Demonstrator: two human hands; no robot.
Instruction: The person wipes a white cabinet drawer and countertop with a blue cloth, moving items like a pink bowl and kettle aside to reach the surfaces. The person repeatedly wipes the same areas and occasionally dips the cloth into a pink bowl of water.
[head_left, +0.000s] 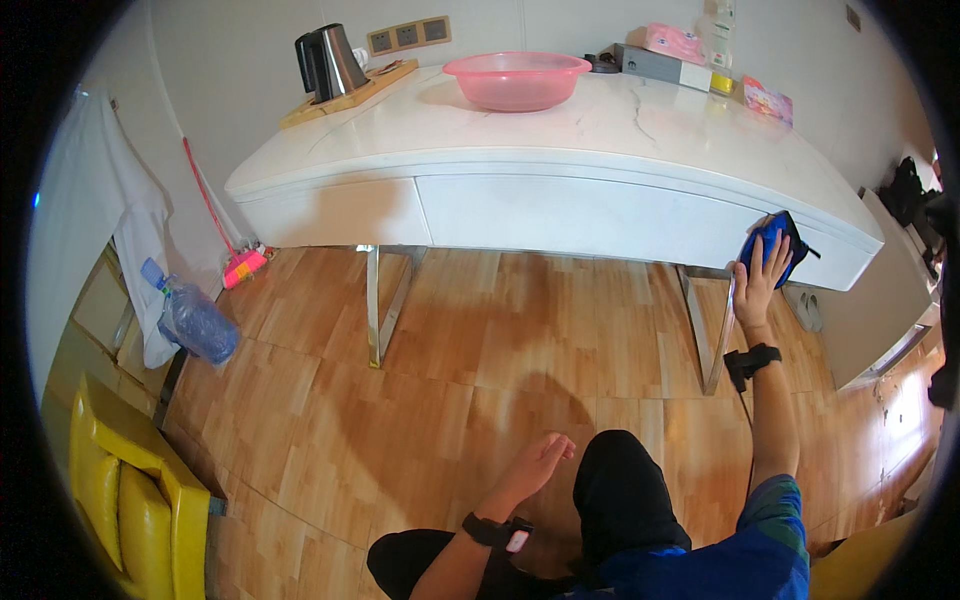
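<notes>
My right hand (760, 281) presses a blue cloth (781, 225) with dark edging flat against the white front of the desk (555, 214), near its right end. The fingers are spread over the cloth. My left hand (544, 454) hangs above the wood-look floor beside my knee, fingers curled in, with nothing visible in it. On the marble-patterned desk top stands a pink plastic basin (517, 82).
An electric kettle (334, 64) stands on a wooden tray (322, 110). Boxes (660, 67), a tissue pack (673, 41) and a bottle (721, 45) are at the back right. Metal legs (373, 307) support the desk. A yellow armchair (139, 495) is at left.
</notes>
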